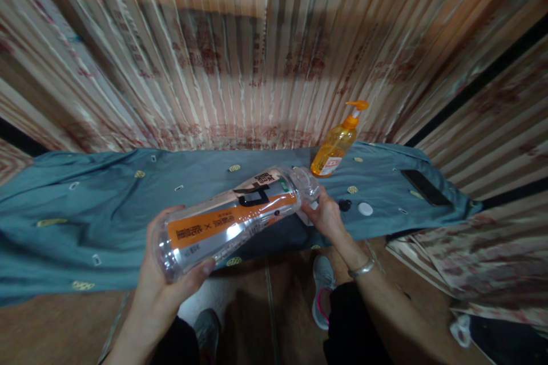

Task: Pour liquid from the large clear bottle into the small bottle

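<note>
A large clear plastic bottle (233, 219) with an orange and silver label lies tilted in the air above the cloth, its neck up and to the right. My left hand (160, 285) wraps round its base, thumb along the near side. At the neck end, my right hand (327, 218) has its fingers closed round the bottle; the fingertips are partly hidden behind it. Just under that hand a small white object (306, 217) shows in part. A white round cap (365, 209) and a small black piece (345, 205) rest right of my right hand.
An orange pump bottle (334, 148) stands behind the neck of the clear bottle. Farther right lies a black phone (425, 187). A blue-green cloth (98, 199) covers the narrow surface. Striped curtains (240, 68) hang behind and at the sides, with dark poles (475, 82) at right.
</note>
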A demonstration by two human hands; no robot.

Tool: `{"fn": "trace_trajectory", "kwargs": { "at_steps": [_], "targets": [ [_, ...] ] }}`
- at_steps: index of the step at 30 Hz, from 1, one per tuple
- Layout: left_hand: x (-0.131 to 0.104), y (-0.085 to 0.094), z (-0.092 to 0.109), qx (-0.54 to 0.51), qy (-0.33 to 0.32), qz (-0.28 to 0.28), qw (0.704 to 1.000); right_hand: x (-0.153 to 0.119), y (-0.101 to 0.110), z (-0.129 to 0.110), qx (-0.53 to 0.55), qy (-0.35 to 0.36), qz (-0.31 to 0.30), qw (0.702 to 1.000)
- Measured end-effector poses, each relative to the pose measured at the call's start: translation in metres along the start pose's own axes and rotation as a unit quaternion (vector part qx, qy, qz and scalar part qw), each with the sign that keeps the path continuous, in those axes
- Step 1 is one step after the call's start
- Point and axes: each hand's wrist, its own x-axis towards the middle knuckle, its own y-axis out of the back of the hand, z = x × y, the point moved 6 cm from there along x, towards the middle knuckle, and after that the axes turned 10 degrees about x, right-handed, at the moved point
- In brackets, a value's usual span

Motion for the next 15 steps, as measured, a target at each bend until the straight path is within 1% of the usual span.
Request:
{"fn": "trace_trajectory", "kwargs": {
  "at_steps": [3, 8, 15],
  "targets": [
    [0.0012, 0.0003, -0.0009, 0.0, -0.003, -0.008, 1.0, 0.0001, -0.0005, -0.0001, 0.001, -0.008, -0.007, 1.0],
    [0.0021, 0.0006, 0.0017, 0.006, -0.023, -0.01, 1.0, 0.0002, -0.0001, -0.0009, -0.003, 0.007, 0.005, 1.0],
    [0.0041, 0.0018, -0.0066, 0.001, -0.037, -0.023, 0.999, -0.0007, -0.0006, 0.001, -0.003, 0.015, 0.004, 1.0]
  ]
}}
